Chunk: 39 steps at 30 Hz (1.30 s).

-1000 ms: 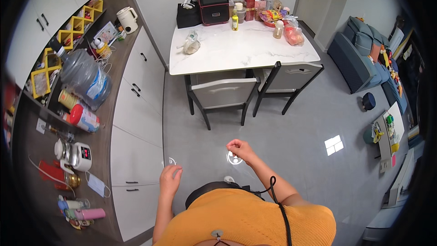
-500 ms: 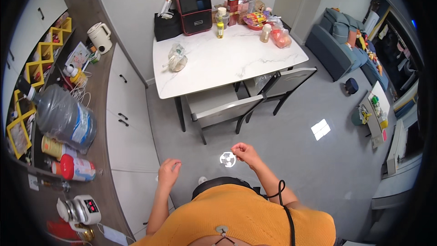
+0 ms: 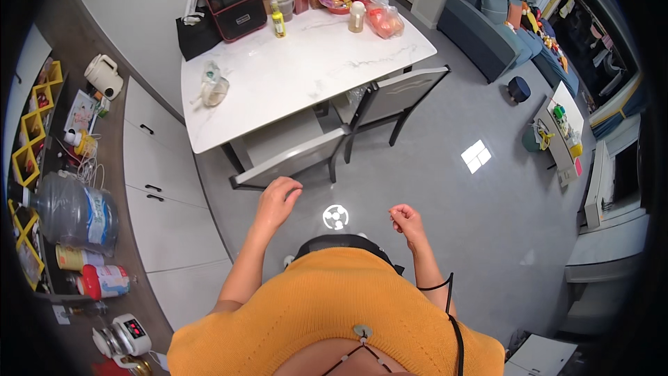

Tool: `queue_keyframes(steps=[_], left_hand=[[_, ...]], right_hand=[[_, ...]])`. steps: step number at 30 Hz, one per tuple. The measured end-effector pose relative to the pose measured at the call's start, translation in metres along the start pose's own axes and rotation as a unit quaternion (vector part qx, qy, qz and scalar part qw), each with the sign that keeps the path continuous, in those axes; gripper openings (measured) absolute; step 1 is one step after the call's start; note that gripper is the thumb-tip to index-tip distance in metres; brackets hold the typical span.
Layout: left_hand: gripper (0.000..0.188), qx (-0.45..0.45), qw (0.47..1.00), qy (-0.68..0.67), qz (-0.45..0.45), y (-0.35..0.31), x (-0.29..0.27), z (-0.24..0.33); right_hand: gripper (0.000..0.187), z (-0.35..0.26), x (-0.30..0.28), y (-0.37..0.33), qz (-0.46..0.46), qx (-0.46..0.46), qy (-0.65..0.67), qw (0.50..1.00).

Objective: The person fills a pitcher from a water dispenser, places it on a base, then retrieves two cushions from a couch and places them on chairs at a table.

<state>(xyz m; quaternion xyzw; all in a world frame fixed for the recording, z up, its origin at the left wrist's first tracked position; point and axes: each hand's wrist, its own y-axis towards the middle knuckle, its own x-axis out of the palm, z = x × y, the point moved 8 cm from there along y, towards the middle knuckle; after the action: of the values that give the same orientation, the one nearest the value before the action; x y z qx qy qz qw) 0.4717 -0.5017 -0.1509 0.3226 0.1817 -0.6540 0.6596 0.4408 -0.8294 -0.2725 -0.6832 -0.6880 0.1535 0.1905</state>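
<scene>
My left hand (image 3: 278, 203) is above the floor, just in front of the near chair (image 3: 296, 158) with a pale backrest and dark frame. Its fingers are loosely bent, with the thumb apart, and nothing shows in them. To the right, my right hand (image 3: 406, 223) hangs over the grey floor (image 3: 431, 191) with its fingers curled in, and no object is visible there. A white marble-patterned table (image 3: 292, 90) stands ahead. On its left side lies a clear plastic bag (image 3: 214, 85) with something inside.
A second chair (image 3: 403, 97) stands at the table's right side. The table's back holds a speaker (image 3: 234, 1), a yellow bottle (image 3: 278, 22) and a bag of red items (image 3: 384, 21). Cabinets (image 3: 167, 160) with a large water bottle (image 3: 80, 212) line the left; a blue sofa (image 3: 480, 31) is far right.
My view has shifted forward and turned, bringing the table and chairs nearer. My left hand has swung forward toward the near chair; my right hand has moved rightward, away from the bright floor reflection.
</scene>
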Motion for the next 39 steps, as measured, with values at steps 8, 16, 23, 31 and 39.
queue_keyframes(steps=[8,16,23,31,39], left_hand=[[0.013,0.044,0.998,0.010,-0.042,0.054,0.109,0.073],[0.013,0.015,0.998,0.039,-0.048,0.097,0.136,0.080],[0.012,-0.008,0.996,0.007,-0.086,0.159,0.183,0.079],[0.011,0.058,0.996,-0.030,-0.067,0.300,0.231,0.106],[0.010,0.009,0.999,-0.033,-0.016,0.397,0.256,0.094]], right_hand=[[0.011,-0.034,-0.129,0.044,0.039,-0.026,0.017,0.999],[0.010,-0.058,-0.143,0.097,0.002,-0.032,0.009,0.999],[0.010,-0.101,-0.156,0.147,-0.020,-0.038,-0.050,0.998],[0.009,-0.155,-0.238,0.229,0.028,-0.034,-0.005,0.999],[0.015,-0.250,-0.252,0.343,-0.019,-0.041,-0.054,0.997]])
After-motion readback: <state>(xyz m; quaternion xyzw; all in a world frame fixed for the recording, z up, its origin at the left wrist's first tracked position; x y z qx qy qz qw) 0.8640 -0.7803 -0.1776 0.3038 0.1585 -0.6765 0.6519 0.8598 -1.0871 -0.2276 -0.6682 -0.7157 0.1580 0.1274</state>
